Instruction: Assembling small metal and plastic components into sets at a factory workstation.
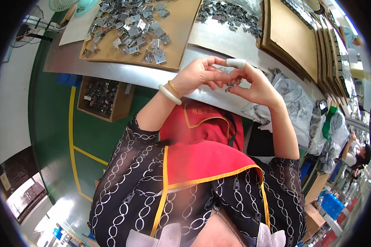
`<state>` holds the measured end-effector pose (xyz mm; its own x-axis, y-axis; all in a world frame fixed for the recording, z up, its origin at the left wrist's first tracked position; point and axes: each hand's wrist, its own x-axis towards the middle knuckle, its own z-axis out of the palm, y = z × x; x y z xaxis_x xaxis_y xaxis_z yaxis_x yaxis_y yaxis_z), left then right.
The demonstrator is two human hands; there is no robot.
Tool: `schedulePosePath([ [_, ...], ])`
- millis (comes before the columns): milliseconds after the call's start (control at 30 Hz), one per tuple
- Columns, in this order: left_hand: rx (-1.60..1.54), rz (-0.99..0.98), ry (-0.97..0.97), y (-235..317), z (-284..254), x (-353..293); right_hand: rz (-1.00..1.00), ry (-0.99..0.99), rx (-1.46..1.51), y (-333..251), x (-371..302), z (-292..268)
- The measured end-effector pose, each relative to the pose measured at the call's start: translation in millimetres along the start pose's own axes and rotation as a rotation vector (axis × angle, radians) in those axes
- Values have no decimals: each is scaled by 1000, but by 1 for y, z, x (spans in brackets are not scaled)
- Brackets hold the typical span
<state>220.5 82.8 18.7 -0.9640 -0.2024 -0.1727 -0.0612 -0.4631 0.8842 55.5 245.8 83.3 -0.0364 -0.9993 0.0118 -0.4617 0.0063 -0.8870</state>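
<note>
My left hand (200, 75), with a gold bracelet and a pale bangle at its wrist, meets my right hand (254, 84) above the near edge of the metal-topped table (132, 71). The fingers of both are bent and close together. A small shiny metal piece (228, 88) shows between them, pinched by my right thumb and fingers. My left fingers close in at the same spot, covering much of it, so its exact kind is hidden. A white finger wrap (235, 63) sits where the fingertips meet.
Many small metal brackets (138, 31) lie on a brown board (177, 49) at the far left. More metal parts (231, 15) lie beyond. Stacked brown boards (290, 31) and grey plastic bags (290, 99) stand right. A cardboard box of parts (121, 101) is on the floor.
</note>
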Motion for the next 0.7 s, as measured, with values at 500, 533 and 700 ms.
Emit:
schedulePosePath([
  [500,-638,17,15,-42,7,-10,-39,455,87,18,-30,25],
  [533,-731,36,23,-43,9,-11,0,530,169,21,-33,28],
  [700,-673,32,86,-45,18,-15,-37,717,48,19,-32,60],
])
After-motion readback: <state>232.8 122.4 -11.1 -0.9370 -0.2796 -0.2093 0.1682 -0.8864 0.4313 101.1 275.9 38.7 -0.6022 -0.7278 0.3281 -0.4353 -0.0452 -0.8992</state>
